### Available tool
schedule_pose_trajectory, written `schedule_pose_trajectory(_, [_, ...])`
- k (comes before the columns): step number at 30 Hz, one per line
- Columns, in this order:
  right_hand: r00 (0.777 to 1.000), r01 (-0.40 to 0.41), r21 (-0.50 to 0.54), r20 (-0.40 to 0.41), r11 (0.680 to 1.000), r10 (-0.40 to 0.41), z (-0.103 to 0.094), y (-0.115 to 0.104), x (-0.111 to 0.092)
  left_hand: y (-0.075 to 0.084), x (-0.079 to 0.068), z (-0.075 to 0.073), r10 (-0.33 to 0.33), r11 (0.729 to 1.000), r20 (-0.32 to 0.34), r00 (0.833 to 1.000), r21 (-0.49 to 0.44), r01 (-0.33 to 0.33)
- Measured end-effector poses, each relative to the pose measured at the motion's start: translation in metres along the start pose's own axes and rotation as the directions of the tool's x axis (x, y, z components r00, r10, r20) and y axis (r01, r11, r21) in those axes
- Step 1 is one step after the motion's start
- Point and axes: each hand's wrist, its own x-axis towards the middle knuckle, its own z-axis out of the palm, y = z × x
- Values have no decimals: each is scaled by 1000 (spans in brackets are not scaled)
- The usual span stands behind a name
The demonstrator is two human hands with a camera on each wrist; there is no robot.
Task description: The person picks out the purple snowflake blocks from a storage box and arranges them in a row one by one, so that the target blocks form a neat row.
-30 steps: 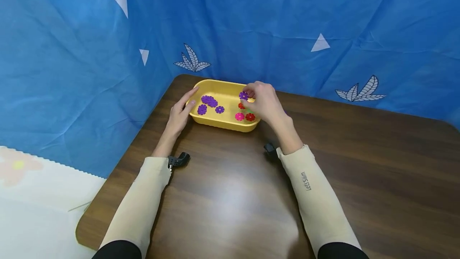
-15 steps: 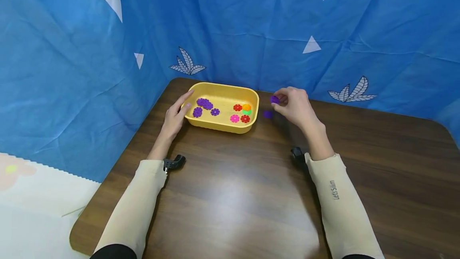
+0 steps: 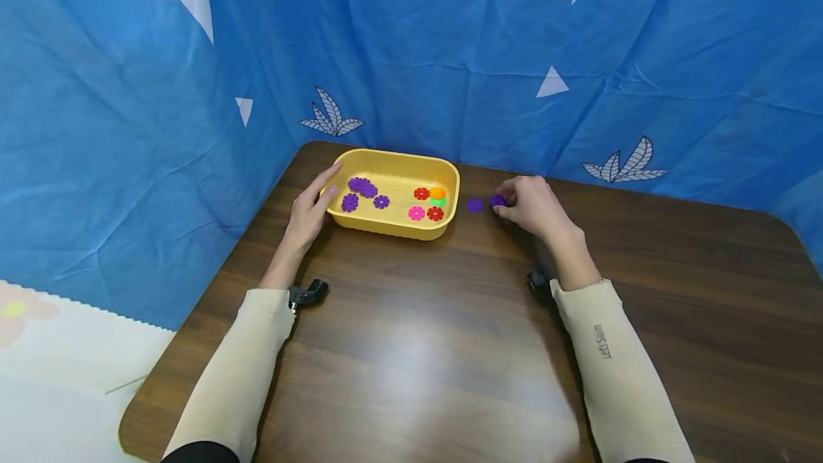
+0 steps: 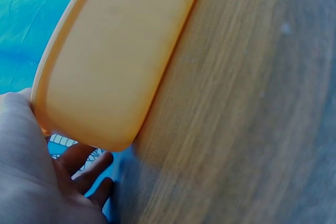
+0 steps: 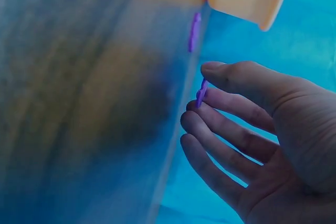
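Note:
A yellow tray (image 3: 392, 227) stands near the table's far edge, with my left hand (image 3: 306, 214) holding its left end. Thumb and forefinger sit at the rim, while the other fingers curl beside the tray's wall (image 4: 113, 66) in the left wrist view. To the right of the tray, my right hand (image 3: 535, 207) pinches a purple flower-shaped disc (image 3: 498, 201) between thumb and fingertips, low over the table. In the right wrist view that disc (image 5: 201, 94) is seen edge-on. Another purple flower disc (image 3: 474, 206) lies flat between tray and hand.
Inside the tray are several purple discs (image 3: 368, 190), a pink disc (image 3: 416, 213), red discs (image 3: 435, 213), an orange disc (image 3: 437, 193) and a green disc (image 3: 439, 202). A blue curtain (image 3: 437, 56) hangs behind the wooden table (image 3: 411, 349).
My right hand has carried a purple disc out of the tray to the right and lowered it to the table, beside the other purple disc. My left hand keeps its place on the tray.

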Motion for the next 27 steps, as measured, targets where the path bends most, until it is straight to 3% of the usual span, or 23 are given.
schedule_pose_trajectory(6, [1000,7,-48,25,999,-5,6,1,2,0,1,0,13,1000,-12,1000,27,-13])
schedule_pose_trajectory(12, [1000,15,-29,12,999,-14,7,0,2,0,2,0,18,1000,-25,1000,-8,-18])
schedule_pose_trajectory(17, [993,23,4,-115,1000,-22,7,-6,5,-1,3,0,6,999,-40,999,-40,-7])
schedule_pose_trajectory(23, [948,51,71,-316,996,-26,4,-28,13,9,1,-2,-23,999,-32,999,-46,22])
schedule_pose_trajectory(27, [935,60,102,-353,993,-20,4,-46,22,9,2,0,-17,999,-25,1000,-31,17])
